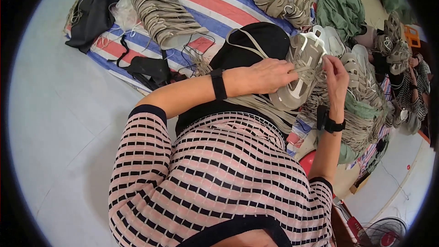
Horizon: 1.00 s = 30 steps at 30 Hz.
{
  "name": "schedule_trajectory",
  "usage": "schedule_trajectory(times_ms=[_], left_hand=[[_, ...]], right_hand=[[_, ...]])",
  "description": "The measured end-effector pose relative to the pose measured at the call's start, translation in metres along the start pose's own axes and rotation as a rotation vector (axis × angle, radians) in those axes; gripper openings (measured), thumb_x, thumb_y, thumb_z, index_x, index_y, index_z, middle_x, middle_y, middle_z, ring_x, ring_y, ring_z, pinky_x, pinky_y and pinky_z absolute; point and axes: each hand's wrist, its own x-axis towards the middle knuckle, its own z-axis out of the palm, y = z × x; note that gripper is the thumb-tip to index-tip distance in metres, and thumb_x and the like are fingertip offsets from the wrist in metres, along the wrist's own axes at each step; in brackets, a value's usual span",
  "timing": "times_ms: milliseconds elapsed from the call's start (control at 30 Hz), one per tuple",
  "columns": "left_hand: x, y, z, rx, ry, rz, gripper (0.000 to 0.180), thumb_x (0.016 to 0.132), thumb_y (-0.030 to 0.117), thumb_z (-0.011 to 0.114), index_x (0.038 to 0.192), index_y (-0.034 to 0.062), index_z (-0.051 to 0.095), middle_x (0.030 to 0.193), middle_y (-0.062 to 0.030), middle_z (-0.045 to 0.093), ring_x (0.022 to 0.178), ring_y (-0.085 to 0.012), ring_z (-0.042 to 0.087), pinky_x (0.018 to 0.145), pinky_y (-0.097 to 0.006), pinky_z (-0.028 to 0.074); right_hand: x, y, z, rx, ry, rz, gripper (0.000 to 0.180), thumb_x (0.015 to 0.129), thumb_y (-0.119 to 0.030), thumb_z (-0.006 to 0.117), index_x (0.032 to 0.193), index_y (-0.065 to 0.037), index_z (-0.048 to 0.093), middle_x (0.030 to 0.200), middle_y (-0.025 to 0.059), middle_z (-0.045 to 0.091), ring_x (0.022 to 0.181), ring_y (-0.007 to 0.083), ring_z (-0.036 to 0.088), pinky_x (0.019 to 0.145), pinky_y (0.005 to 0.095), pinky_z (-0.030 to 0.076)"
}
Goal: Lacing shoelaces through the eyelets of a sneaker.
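A beige and white sneaker upper (299, 93) rests across my lap, tilted, with flat beige laces over its front. My left hand (272, 75) reaches in from the left, its fingers closed on a beige shoelace (302, 68) at the lacing. At the upper's right edge my right hand (337, 75) is raised, thumb and forefinger pinched together. What those right fingertips hold is too small to make out. A long loop of beige lace (242, 45) lies over the black cloth (256, 41) on my lap.
A long stack of beige uppers (167, 13) lies on the striped sheet (215, 4). More uppers (359, 64) and bundled laces (363, 126) crowd the right. Green cloth (338, 4) sits at the back right. A fan (388, 231) stands at the lower right.
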Motion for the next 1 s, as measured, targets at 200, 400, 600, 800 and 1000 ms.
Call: schedule_trajectory(times_ms=[200, 400, 600, 800, 1000], left_hand=[[0.009, -0.001, -0.009, -0.079, -0.074, -0.081, 0.020, 0.072, 0.004, 0.056, 0.091, 0.0033, 0.048, 0.085, -0.0132, 0.052, 0.081, -0.0325, 0.056, 0.067, -0.041, 0.047], [0.031, -0.026, -0.022, -0.217, 0.096, -0.455, 0.011, 0.081, 0.011, 0.050, 0.089, 0.0023, 0.051, 0.070, -0.0221, 0.059, 0.071, -0.0416, 0.058, 0.059, -0.050, 0.045], [0.037, -0.030, -0.013, -0.047, 0.014, -0.452, 0.014, 0.082, 0.011, 0.050, 0.093, 0.0056, 0.057, 0.073, -0.0216, 0.059, 0.072, -0.0402, 0.057, 0.062, -0.048, 0.044], [0.043, -0.027, -0.013, 0.021, -0.009, -0.472, 0.016, 0.081, 0.015, 0.049, 0.091, 0.0057, 0.058, 0.073, -0.0189, 0.060, 0.072, -0.0385, 0.058, 0.062, -0.047, 0.044], [0.050, -0.027, -0.007, 0.080, -0.008, -0.479, 0.017, 0.080, 0.014, 0.047, 0.087, 0.0039, 0.058, 0.072, -0.0191, 0.059, 0.068, -0.0382, 0.058, 0.061, -0.046, 0.045]], right_hand=[[0.015, -0.015, 0.027, -0.312, -0.280, -0.001, 0.017, 0.082, -0.010, 0.061, 0.095, 0.000, 0.064, 0.070, -0.0003, 0.056, 0.061, 0.0066, 0.047, 0.055, 0.0209, 0.039], [0.012, -0.003, 0.018, 0.080, -0.367, -0.111, 0.016, 0.078, -0.006, 0.060, 0.094, -0.002, 0.065, 0.079, 0.0040, 0.059, 0.066, 0.0117, 0.050, 0.060, 0.0248, 0.040], [0.015, 0.000, 0.018, -0.034, -0.300, -0.270, 0.016, 0.075, -0.007, 0.062, 0.091, -0.005, 0.066, 0.071, 0.0101, 0.056, 0.062, 0.0201, 0.053, 0.057, 0.0294, 0.041], [0.014, 0.005, 0.024, -0.050, -0.224, -0.329, 0.013, 0.074, -0.010, 0.065, 0.087, -0.008, 0.067, 0.071, 0.0105, 0.056, 0.064, 0.0272, 0.056, 0.057, 0.0339, 0.042], [0.010, 0.007, 0.032, -0.045, -0.181, -0.354, 0.011, 0.075, -0.011, 0.063, 0.085, -0.008, 0.067, 0.070, 0.0098, 0.054, 0.068, 0.0287, 0.057, 0.058, 0.0356, 0.043]])
